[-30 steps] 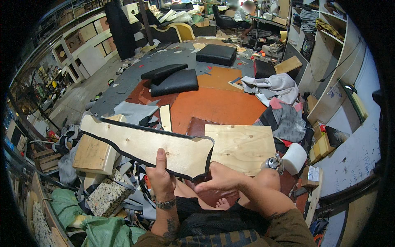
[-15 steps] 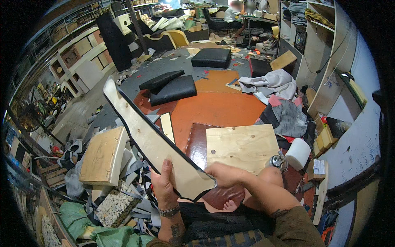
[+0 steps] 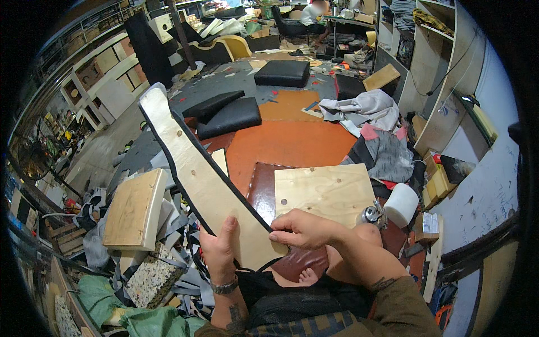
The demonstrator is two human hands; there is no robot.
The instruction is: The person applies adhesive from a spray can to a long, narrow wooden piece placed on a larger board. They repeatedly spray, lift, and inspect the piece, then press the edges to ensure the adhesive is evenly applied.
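A long, pale plywood panel [image 3: 191, 163] with a dark edging slants up and to the left in front of me. It is wide at the near end and narrows toward its rounded far end. My left hand [image 3: 220, 247] grips it low on the left, thumb lying on the pale face and fingers hidden behind. At the lower right edge, my right hand [image 3: 303, 229] is closed on the black edging [image 3: 268, 226], thumb and forefinger pinching it. The panel's near end hangs above my lap.
A square plywood board [image 3: 328, 194] lies ahead on a brown leather-like sheet [image 3: 261, 194]. Beside it stand a metal spray gun cup [image 3: 369, 215] and a white roll [image 3: 401, 205]. Black cushions [image 3: 230, 119] lie farther off. Scraps and a padded wooden block [image 3: 133, 210] crowd the left.
My right hand has shifted up along the panel's edge, its thumb now showing at the front. The panel has turned slightly more upright, still in my left hand.
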